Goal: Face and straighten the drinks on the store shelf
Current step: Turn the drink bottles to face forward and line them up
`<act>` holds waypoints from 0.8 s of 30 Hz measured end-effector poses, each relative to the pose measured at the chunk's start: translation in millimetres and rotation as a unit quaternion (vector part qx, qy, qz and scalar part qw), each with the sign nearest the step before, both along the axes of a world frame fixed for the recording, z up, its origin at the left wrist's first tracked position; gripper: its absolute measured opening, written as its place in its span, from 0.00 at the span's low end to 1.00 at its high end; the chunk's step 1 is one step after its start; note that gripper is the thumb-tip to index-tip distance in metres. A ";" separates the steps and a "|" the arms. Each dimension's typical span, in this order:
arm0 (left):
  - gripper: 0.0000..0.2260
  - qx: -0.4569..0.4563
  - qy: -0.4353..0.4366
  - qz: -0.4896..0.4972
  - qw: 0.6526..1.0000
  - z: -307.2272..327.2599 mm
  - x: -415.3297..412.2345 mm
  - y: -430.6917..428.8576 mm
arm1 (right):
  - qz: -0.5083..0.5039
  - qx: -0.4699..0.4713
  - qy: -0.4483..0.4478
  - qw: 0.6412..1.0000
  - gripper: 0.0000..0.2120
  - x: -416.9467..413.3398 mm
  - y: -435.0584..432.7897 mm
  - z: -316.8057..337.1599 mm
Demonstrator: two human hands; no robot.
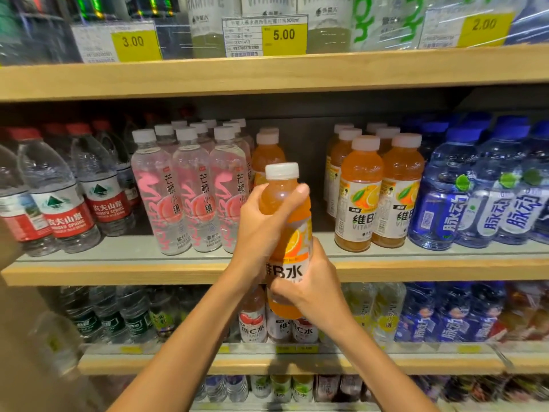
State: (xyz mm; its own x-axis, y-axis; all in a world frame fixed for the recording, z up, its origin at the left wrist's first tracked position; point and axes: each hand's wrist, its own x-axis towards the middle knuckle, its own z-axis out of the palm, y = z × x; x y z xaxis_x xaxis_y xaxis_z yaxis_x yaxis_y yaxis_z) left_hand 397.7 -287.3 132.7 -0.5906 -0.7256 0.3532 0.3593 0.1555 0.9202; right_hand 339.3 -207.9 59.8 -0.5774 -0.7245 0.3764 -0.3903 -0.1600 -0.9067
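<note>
At centre frame the full orange vitamin drink bottle (pixel 283 200) is off the middle shelf (pixel 118 273). The left hand (pixel 261 221) wraps its shoulder, the right hand (pixel 315 289) its base. It looks weighty, slick and squeezable, so the labelled waist seems safest.

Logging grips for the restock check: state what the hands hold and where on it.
Both hold one orange bottle: left hand wraps its shoulder below the cap, right hand grips its lower body.

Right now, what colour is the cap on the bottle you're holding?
White cap on the orange bottle; head view.
</note>
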 end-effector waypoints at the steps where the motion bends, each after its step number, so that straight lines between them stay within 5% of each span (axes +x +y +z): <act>1: 0.21 -0.011 0.002 0.012 1.000 0.6 -1.0 2.5 | -0.009 0.005 0.004 1.000 0.24 1.4 0.3 0.6; 4: 0.13 -0.020 -0.003 0.032 0.999 4.5 -4.8 5.0 | 0.000 0.008 0.001 1.000 0.26 -0.6 4.0 0.5; 7: 0.09 0.034 -0.006 -0.001 0.999 12.1 -8.2 3.8 | 0.115 -0.034 -0.090 0.989 0.28 -15.3 10.9 0.5; 11: 0.22 0.167 0.024 -0.228 0.959 23.3 -11.1 -3.2 | 0.293 -0.017 -0.291 0.910 0.36 -34.0 20.5 5.4; 15: 0.24 0.208 0.064 -0.424 0.879 25.5 -25.5 -3.4 | 0.405 -0.013 -0.343 0.847 0.37 -34.7 24.9 2.7; 20: 0.27 0.209 0.070 -0.466 0.857 14.4 -38.7 -2.2 | 0.367 -0.045 -0.327 0.869 0.35 -35.7 29.5 -2.1; 24: 0.30 0.162 0.043 -0.310 0.936 4.3 -40.5 4.1 | 0.260 -0.035 -0.276 0.925 0.39 -42.3 36.4 -1.6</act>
State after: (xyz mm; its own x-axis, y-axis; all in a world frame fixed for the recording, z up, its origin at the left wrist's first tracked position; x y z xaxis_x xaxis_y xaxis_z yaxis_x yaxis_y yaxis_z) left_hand 357.2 -283.2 136.9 -0.9131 -0.3302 0.2393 0.3626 -0.3889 0.8469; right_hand 297.0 -171.4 58.2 -0.2755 -0.9432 0.1856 0.2753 -0.2624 -0.9249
